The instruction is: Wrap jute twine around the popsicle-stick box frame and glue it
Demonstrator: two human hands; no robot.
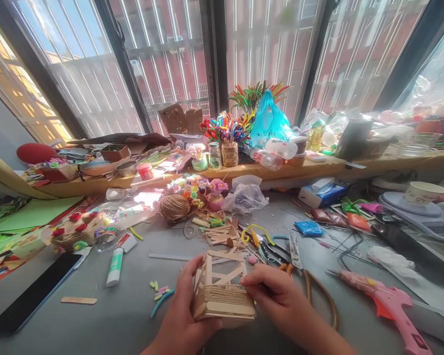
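Note:
A small box frame of craft sticks [227, 309], with brown twine [225, 294] wound around its lower sides, sits tilted in my left hand [181, 308]. The left fingers and thumb grip it from the left and below. At its right upper corner my right hand [276, 293] is closed in a pinch, touching the frame beside the top turns of twine. What lies between those fingertips is hidden. Behind the frame lie loose craft sticks [222, 234] and scissors [295, 251]. A ball of twine [173, 209] rests farther back.
A pink glue gun [385, 301] lies at the right. At the left are a phone [35, 291], a glue stick [114, 267] and a single craft stick [79, 300]. A kitchen scale [425, 212] bears a paper cup [425, 192]. Jars and bags crowd the ledge [207, 178].

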